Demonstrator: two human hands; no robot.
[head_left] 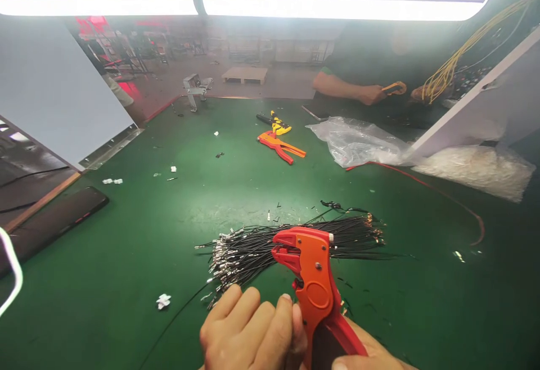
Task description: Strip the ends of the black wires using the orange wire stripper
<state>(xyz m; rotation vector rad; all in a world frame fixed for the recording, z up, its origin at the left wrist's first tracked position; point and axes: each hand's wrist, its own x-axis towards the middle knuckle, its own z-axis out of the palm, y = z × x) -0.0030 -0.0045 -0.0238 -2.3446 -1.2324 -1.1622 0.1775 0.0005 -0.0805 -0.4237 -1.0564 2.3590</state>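
My right hand is wrapped round the handles of an orange and red wire stripper, its jaws pointing left and a little apart. My left hand is closed beside the tool, thumb and forefinger pinched near its body. What those fingers hold, if anything, is hidden. Just beyond both hands lies a bundle of short black wires, with silvery terminals at the left ends and bare copper at the right. One thin black wire trails toward the lower left, its link to my left hand unclear.
Another wire stripper and a yellow-black hand tool lie farther back on the green table. Plastic bags and a red wire are at right. White connectors are scattered. A co-worker's hand holds a tool opposite.
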